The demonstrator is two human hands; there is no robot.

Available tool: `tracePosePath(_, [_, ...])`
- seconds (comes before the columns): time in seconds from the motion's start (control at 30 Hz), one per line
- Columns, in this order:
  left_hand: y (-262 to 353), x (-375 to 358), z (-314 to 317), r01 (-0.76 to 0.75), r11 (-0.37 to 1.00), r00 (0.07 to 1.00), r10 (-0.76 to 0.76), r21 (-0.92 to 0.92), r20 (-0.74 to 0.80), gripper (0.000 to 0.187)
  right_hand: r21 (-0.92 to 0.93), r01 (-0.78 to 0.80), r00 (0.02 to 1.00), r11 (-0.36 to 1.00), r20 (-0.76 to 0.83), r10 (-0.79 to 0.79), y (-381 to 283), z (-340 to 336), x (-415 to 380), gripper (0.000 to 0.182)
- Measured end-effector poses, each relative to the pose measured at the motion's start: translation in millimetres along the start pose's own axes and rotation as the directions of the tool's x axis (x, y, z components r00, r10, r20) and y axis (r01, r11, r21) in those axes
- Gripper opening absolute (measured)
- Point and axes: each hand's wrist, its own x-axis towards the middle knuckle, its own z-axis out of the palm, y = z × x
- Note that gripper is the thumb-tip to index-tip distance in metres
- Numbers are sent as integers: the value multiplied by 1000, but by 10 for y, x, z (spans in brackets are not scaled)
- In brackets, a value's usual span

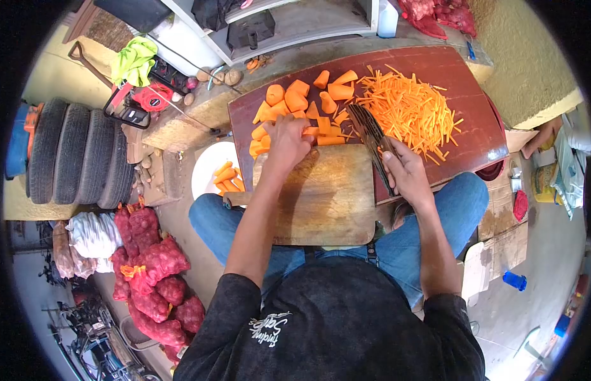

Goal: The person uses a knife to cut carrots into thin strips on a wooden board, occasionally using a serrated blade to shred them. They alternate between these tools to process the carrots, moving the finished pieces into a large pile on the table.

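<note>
My left hand [288,141] reaches over the top left corner of the wooden cutting board [330,203], its fingers closed on a carrot piece [310,131]. My right hand [405,168] grips a dark, wide-bladed knife [372,136], which lies slanted between the board and a heap of carrot sticks [407,108]. Beyond my left hand, thick carrot chunks [295,98] are spread on the red-brown table [461,70]. Several peeled carrots [227,178] rest on a white plate [203,166] left of the board.
Red net sacks [157,279] and upright tires [76,152] stand at the left. A grey shelf [295,32] is behind the table. Cardboard [505,247] and a blue object [515,280] lie on the floor at the right. A person's arm [542,136] shows at the far right.
</note>
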Motion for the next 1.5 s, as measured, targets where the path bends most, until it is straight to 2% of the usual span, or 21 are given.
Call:
tracePosePath(0.07, [41,-52,-34,38,993,999,-41,-115,-24,22,-8,-14,1000,1000,21,15,-8,-8,-3,42])
tracePosePath(0.17, [87,-212,-156,108,945,971,-167,-309,-170,19,-24,-1,1000,1000,29,2,49,-36,12,44])
tracePosePath(0.27, [232,-543,-310,297,841,915,-386,-452,-115,18,-33,3,1000,999,15,-3,6,-22,-3,43])
tracePosePath(0.37, [356,-962,-375,310,820,924,-379,-480,-50,20,-57,3,999,998,40,-1,-11,37,-93,44])
tracePosePath(0.4, [347,-1095,-324,353,773,906,-423,-528,-13,21,-71,6,998,997,56,-2,-15,49,-138,45])
tracePosePath(0.47, [308,-1342,-184,432,659,861,-504,-616,65,23,-39,-76,991,996,110,80,-168,133,-310,46])
tracePosePath(0.5, [388,-1374,-318,465,683,850,-523,-564,66,22,-27,-115,983,993,143,117,-260,192,-401,46])
tracePosePath(0.53, [305,-1424,-343,355,833,897,-431,-425,-96,20,-13,-152,973,988,174,152,-303,232,-492,46])
tracePosePath(0.57, [135,-1483,-398,251,936,921,-309,-247,-238,18,-71,-100,958,992,264,115,-225,279,-571,46])
tracePosePath(0.6, [42,-1470,-437,134,990,931,-139,-39,-338,17,-120,-67,957,990,273,98,-212,323,-608,46])
tracePosePath(0.63, [6,-1446,-427,166,973,905,-214,-159,-366,16,-170,-35,957,985,279,82,-206,368,-638,47])
tracePosePath(0.73, [26,-1456,-547,183,924,937,-268,-336,-226,12,-234,-31,950,972,295,102,-336,449,-720,45])
tracePosePath(0.8, [149,-1507,-589,-36,993,990,20,-115,-139,16,-265,-52,946,963,297,132,-414,477,-781,43])
tracePosePath(0.83, [220,-1557,-583,-158,987,985,157,-11,-71,20,-285,-38,947,958,297,126,-411,474,-814,43])
tracePosePath(0.93, [509,-1713,-466,-136,984,990,132,-113,-47,36,-354,6,949,935,297,106,-408,450,-916,45])
tracePosePath(1.07, [546,-1761,-445,-173,970,984,164,-169,-63,42,-392,33,952,919,294,91,-465,464,-1058,46])
tracePosePath(1.17, [545,-1787,-406,-200,946,977,211,-254,17,41,-409,74,955,910,291,53,-489,490,-1165,46])
tracePosePath(1.23, [544,-1784,-334,-229,946,971,237,-232,8,40,-379,57,961,923,271,52,-542,522,-1220,46])
tracePosePath(1.33, [572,-1720,-300,-284,942,958,288,-179,-2,35,-436,42,964,899,254,78,-559,523,-1303,46])
tracePosePath(1.5, [658,-1620,-286,-356,931,932,360,-82,36,29,-545,144,964,826,264,6,-538,571,-1472,50])
